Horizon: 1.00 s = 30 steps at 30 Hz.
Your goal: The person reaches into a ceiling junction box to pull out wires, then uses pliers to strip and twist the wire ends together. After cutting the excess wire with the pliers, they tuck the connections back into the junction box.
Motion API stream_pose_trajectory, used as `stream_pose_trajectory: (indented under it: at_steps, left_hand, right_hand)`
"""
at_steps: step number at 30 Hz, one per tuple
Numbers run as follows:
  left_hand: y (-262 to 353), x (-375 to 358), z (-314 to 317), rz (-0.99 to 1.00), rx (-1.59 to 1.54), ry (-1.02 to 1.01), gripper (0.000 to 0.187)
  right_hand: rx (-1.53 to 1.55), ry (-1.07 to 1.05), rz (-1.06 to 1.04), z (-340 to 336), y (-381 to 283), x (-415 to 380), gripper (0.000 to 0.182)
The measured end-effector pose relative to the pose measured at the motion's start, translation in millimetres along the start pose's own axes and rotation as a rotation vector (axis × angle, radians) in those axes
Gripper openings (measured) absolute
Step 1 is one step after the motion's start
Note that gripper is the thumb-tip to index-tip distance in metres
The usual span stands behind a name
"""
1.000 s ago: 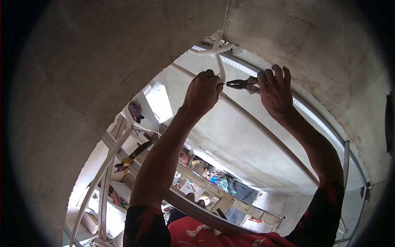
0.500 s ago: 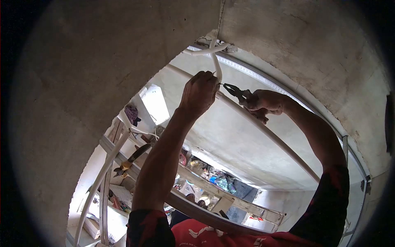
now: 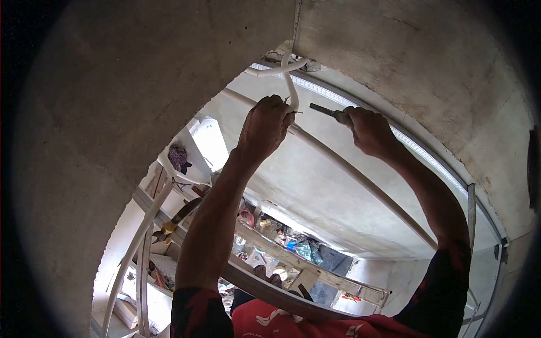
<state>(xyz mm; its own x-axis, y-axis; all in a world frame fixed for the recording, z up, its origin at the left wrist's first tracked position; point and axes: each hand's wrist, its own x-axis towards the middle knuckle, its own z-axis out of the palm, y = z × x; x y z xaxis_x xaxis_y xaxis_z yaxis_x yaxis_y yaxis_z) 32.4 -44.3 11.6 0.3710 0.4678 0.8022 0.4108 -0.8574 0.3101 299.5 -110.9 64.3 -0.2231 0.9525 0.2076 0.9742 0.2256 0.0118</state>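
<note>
White cable [image 3: 290, 97] is seen hanging out of a rough hole [image 3: 280, 55] at the ceiling joint, where bare concrete [image 3: 141, 101] meets the far slab. Its lower end is pinched tight in the left hand [image 3: 264, 125], fingers closed around it just under the spot where a second white cable [image 3: 270, 71] crosses sideways. A bit of bare wire end seems to stick out beside the knuckles, hard to tell though.

Pliers [image 3: 326, 110] are gripped in the right hand [image 3: 367, 130], which is wrapped fully around the handles, so only the dark nose is shown. The nose is pointed left toward the held cable, close but not touching it. Whether the nose is parted can't be made out.

A long white conduit pipe [image 3: 360, 179] is run diagonally behind both hands, from upper left down to the right. Down below, a ladder [image 3: 304, 265] and a cluttered floor can be spotted between the arms, and red sleeves [image 3: 203, 310] are seen at the near edge
</note>
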Motion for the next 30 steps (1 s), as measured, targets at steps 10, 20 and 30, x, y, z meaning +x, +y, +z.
stream_pose_trajectory:
  at_steps: [10, 20, 30]
  left_hand:
    - [-3.2, 1.2, 2.9, 0.008, -0.022, 0.02, 0.009]
    - [-2.3, 0.8, 3.6, 0.005, -0.033, 0.024, 0.009]
    - [6.0, 3.9, 0.7, -0.103, 0.039, -0.077, 0.01]
  right_hand:
    - [-0.265, 0.377, -0.233, 32.1, -4.1, -1.2, 0.046]
    - [-0.265, 0.54, -0.261, 35.4, -6.8, 2.1, 0.025]
    - [-0.48, 0.57, -0.306, 15.5, 2.3, 12.9, 0.017]
